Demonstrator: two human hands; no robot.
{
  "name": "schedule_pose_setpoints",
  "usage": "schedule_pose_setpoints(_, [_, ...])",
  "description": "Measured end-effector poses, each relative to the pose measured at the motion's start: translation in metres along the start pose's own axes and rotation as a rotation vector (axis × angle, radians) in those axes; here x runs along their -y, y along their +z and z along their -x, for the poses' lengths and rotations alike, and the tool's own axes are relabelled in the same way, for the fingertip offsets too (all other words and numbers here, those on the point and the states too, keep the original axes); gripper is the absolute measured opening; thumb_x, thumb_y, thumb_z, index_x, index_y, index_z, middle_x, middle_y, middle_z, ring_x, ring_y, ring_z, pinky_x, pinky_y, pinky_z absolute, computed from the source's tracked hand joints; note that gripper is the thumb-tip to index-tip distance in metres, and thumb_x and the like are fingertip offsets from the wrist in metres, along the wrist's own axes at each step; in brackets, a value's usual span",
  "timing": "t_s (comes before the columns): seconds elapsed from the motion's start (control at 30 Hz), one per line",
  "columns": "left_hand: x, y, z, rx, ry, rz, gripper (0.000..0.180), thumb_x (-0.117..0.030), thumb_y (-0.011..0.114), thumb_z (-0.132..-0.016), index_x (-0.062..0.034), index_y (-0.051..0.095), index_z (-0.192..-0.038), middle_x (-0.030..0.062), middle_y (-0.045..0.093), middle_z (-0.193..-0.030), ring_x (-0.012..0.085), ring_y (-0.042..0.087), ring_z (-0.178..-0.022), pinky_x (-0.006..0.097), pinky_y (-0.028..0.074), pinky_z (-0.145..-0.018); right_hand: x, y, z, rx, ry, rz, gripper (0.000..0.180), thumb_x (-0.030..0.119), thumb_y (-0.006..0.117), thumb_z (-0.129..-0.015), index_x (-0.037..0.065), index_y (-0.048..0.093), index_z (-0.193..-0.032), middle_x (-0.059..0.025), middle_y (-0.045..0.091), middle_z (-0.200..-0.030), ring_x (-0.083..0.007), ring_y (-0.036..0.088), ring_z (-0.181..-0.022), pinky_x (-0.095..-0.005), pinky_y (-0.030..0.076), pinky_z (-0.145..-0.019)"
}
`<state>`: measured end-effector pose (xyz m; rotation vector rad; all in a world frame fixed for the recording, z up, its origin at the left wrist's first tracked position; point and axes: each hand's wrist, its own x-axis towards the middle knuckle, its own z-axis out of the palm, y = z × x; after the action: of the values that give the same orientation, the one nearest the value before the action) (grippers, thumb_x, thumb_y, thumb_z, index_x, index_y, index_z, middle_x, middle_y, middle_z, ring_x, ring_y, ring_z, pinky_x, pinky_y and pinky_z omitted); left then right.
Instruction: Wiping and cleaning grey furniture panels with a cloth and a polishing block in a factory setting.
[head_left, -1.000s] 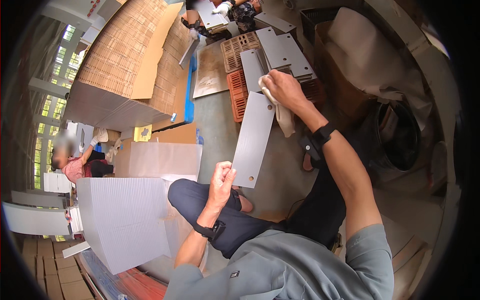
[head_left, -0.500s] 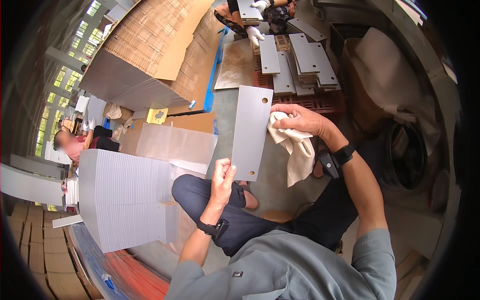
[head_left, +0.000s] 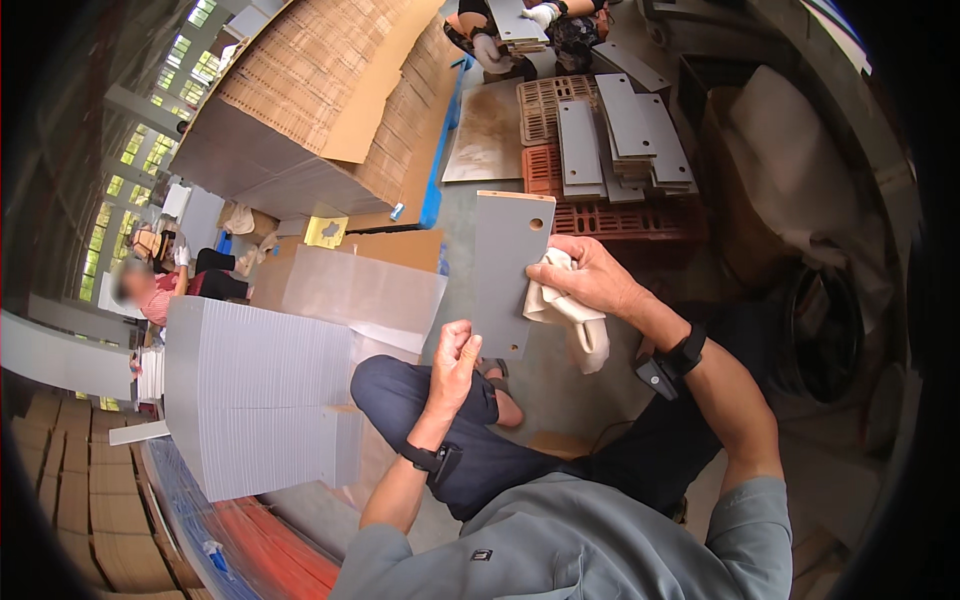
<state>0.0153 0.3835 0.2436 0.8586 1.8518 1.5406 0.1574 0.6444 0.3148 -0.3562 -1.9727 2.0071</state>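
A grey board [head_left: 503, 260] was held up between the two hands, with a red crate [head_left: 625, 223] beyond it. The board's right edge was pinched under the thumb of the right hand [head_left: 592, 280], which was also closed on a cream cloth [head_left: 580, 330] hanging beside the board. At the board's lower left edge, the left hand [head_left: 453, 368] was half curled; whether anything was gripped by it could not be told. Left of the board, a tall pile of panels [head_left: 275, 375] was seen.
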Motion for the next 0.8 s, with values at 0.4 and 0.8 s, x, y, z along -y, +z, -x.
schedule_pose_setpoints(0.4, [-0.06,0.028,-0.029,0.15,-0.011,0.172,0.053,-0.019,0.064,-0.102,0.0047,0.04,-0.143,0.014,0.056,-0.135,0.018,0.053,-0.125,0.033,0.041,-0.107,-0.015,0.0,-0.007,-0.017,0.18,-0.136,0.025,0.029,0.073,-0.089,0.005,0.069,-0.086,0.0004,0.066,-0.076,-0.0083,0.061,-0.071,-0.0277,0.05,-0.068])
schedule_pose_setpoints(0.8, [-0.032,0.053,-0.037,0.097,0.188,-0.057,0.037,-0.016,0.062,-0.101,0.003,0.049,-0.13,0.0079,0.063,-0.116,0.0096,0.058,-0.098,0.026,0.048,-0.084,0.005,0.038,-0.002,-0.073,-0.709,0.832,0.039,0.028,0.076,-0.086,0.011,0.065,-0.119,-0.0101,0.059,-0.119,-0.0313,0.054,-0.123,-0.0501,0.042,-0.108])
